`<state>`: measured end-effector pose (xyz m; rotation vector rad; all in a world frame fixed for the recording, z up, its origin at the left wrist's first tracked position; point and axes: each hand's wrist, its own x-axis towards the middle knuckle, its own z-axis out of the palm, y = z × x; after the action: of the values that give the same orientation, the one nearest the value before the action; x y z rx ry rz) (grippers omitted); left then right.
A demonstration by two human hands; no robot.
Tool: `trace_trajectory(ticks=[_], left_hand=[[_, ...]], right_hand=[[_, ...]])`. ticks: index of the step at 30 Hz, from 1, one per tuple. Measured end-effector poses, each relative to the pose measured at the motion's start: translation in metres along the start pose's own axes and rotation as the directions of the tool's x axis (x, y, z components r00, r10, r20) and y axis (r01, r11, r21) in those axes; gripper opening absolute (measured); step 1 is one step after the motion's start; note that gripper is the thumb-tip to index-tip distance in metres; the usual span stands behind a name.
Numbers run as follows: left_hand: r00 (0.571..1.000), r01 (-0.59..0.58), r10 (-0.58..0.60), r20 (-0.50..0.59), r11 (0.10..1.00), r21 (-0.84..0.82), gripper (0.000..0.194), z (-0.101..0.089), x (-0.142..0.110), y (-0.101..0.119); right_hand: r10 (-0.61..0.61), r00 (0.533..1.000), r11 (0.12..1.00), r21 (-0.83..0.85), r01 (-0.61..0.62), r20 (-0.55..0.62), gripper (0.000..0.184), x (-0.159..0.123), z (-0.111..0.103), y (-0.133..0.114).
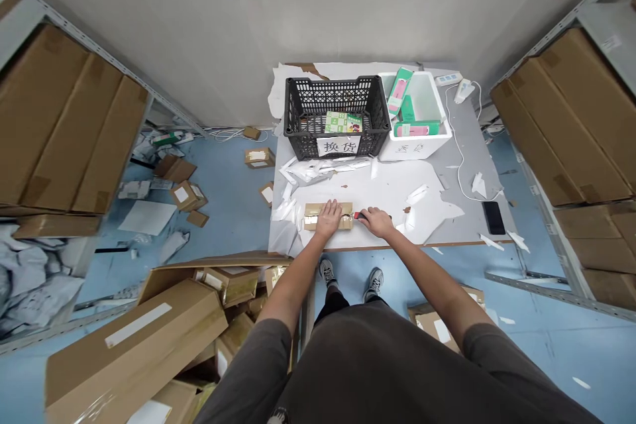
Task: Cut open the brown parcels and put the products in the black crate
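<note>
Left hand (328,217) spread flat on a cardboard box (311,211), right hand (376,221) gripping a red-and-black cutter (358,215) at its right end, black crate (302,146) beyond

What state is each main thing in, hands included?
Left hand: flat on small carton
Right hand: closed around red-and-black tool
Small carton: lying flat, seal unclear
Black crate: open, holding green packs
White bin: open, holding green-and-pink boxes
Phone: flat, screen dark
Large carton: open, holding smaller boxes
</note>
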<state>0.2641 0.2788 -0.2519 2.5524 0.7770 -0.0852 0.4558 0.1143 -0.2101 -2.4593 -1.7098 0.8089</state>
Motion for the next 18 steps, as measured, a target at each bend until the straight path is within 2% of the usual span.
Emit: trace_trajectory(ticks=[4,8,11,13,15,16,18], left_hand=[[0.999,0.039,-0.038,0.02,0.997,-0.064,0.05,-0.007,-0.001,0.005],[0.998,0.055,-0.054,0.021,0.995,-0.078,0.048,-0.01,0.0,0.006],[0.998,0.056,-0.057,-0.002,0.996,-0.074,0.046,-0.01,0.0,0.006],[0.998,0.056,-0.057,-0.014,0.996,-0.065,0.045,-0.012,-0.001,0.007],[0.998,0.061,-0.062,-0.022,0.997,-0.04,0.043,-0.018,-0.001,0.011],[0.997,0.068,-0.069,-0.021,0.997,-0.02,0.042,-0.022,-0.001,0.013],[0.995,0.101,-0.101,-0.013,0.994,0.03,0.039,-0.031,0.0,0.022]], right_hand=[[0.0,1.0,0.997,0.071,0.002,-0.027,0.037,0.008,-0.001,0.005],[-0.01,1.0,0.998,0.063,0.012,-0.029,0.036,0.013,-0.004,0.009],[0.01,0.998,0.995,0.096,-0.005,-0.057,0.033,0.002,-0.003,0.021],[0.097,0.991,0.98,0.181,-0.078,-0.094,0.031,-0.013,0.002,0.027],[0.243,0.963,0.916,0.353,-0.189,-0.114,0.031,-0.026,0.012,0.025],[0.33,0.938,0.849,0.467,-0.247,-0.104,0.033,-0.031,0.019,0.019],[0.481,0.876,0.658,0.673,-0.339,-0.029,0.038,-0.034,0.036,-0.001]])
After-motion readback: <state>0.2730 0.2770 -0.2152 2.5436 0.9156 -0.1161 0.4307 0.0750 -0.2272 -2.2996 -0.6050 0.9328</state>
